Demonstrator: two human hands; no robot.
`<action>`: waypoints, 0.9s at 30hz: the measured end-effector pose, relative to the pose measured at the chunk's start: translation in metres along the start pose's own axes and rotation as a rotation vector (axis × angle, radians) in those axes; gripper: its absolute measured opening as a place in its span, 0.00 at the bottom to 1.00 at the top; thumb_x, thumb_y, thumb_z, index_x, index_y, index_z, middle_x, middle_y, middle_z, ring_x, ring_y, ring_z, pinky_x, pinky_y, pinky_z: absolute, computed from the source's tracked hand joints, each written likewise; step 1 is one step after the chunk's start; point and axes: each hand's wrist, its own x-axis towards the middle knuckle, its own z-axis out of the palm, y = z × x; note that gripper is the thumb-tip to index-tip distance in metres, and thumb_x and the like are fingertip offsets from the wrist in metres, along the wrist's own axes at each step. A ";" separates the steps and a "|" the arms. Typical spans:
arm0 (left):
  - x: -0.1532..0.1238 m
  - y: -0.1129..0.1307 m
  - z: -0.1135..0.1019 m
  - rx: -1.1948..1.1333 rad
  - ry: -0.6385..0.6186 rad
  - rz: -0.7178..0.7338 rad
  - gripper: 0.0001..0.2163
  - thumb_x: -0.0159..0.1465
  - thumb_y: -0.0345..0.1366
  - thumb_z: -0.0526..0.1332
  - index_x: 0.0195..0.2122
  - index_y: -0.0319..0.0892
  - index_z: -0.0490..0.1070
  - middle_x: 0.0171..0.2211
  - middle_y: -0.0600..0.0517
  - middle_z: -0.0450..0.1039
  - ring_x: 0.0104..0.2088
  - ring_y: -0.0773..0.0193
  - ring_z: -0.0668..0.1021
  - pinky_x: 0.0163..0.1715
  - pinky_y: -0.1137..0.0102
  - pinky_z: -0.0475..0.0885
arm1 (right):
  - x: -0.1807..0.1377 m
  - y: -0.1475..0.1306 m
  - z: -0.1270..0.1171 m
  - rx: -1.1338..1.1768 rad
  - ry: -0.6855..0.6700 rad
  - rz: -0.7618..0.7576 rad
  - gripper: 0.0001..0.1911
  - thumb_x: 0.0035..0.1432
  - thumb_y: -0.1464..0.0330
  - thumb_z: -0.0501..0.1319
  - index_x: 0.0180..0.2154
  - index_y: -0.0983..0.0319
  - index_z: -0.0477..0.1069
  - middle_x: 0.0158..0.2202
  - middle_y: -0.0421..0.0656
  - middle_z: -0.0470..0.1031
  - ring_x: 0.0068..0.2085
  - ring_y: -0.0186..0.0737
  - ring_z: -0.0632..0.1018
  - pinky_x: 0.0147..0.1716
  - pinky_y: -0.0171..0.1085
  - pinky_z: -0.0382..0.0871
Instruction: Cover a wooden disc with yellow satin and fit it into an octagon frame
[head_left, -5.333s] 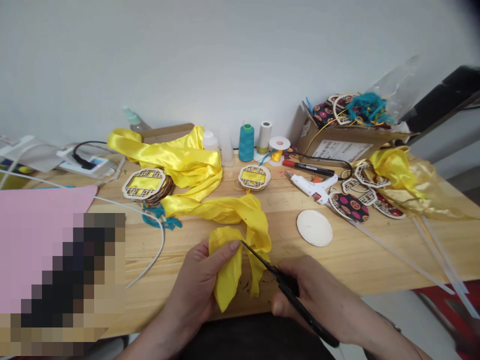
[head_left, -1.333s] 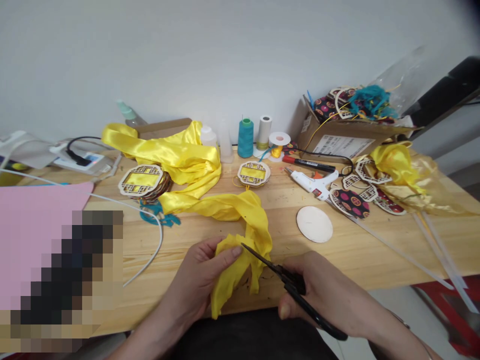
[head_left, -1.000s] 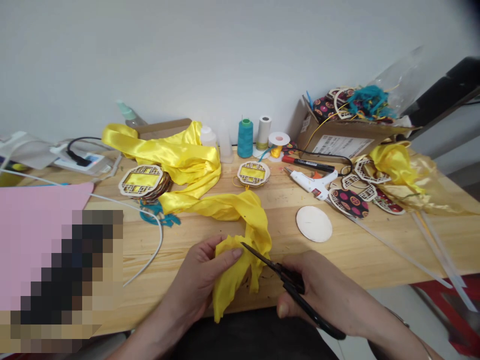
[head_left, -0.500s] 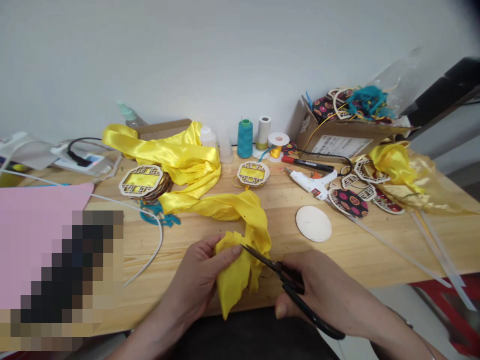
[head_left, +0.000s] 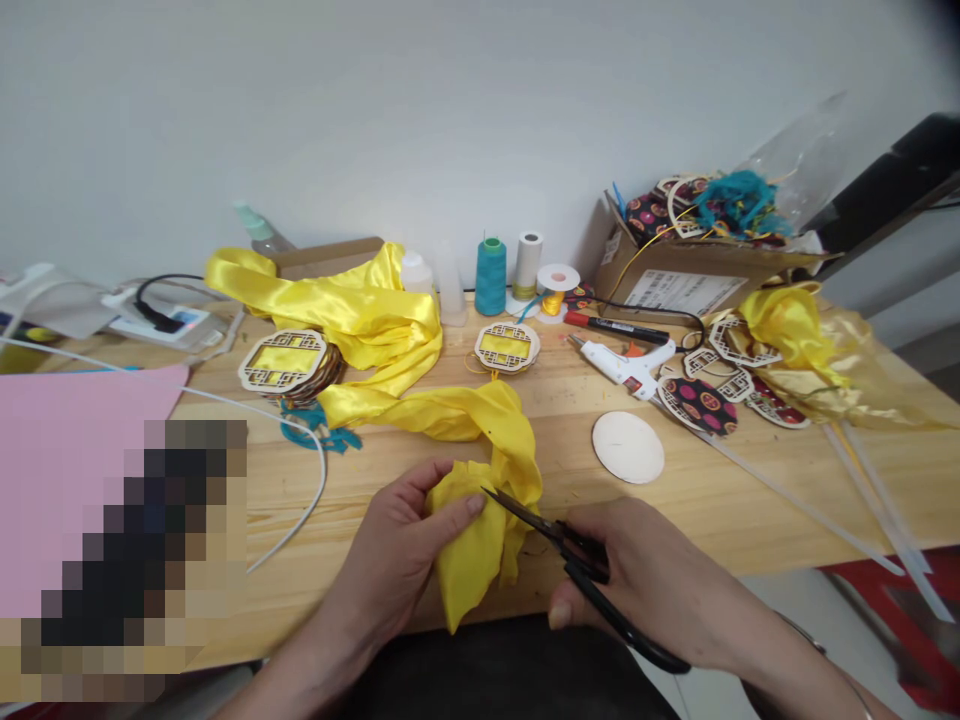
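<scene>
My left hand [head_left: 420, 535] pinches the near end of a long yellow satin cloth [head_left: 469, 575], thumb on top, close to the table's front edge. My right hand [head_left: 637, 570] grips black-handled scissors [head_left: 540, 520], their blades pointing left. The tips lie against the cloth beside my left thumb; whether fabric is between the blades I cannot tell. From my left hand the cloth runs back and left in loose folds across the table. Beyond it lies a round wooden lattice frame with a yellow centre [head_left: 507, 347]. A white oval disc [head_left: 628, 447] rests behind my right hand.
Stacked lattice frames [head_left: 285, 365] stand at left, near a white cable [head_left: 319, 470]. A teal thread cone [head_left: 490, 278], a red-black marker [head_left: 619, 328] and a white glue gun [head_left: 626, 368] lie behind. A filled cardboard box [head_left: 686, 280] is at back right.
Almost nothing differs. The scissors and both hands keep nearly the same place, with only a slight shift of the cloth and left thumb.
</scene>
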 end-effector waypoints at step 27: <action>-0.002 0.000 -0.001 0.080 -0.052 0.015 0.11 0.49 0.34 0.71 0.34 0.42 0.75 0.27 0.53 0.80 0.25 0.65 0.79 0.28 0.72 0.74 | -0.001 0.003 0.003 0.197 -0.052 0.008 0.17 0.46 0.55 0.68 0.22 0.62 0.70 0.18 0.32 0.60 0.21 0.28 0.57 0.17 0.30 0.46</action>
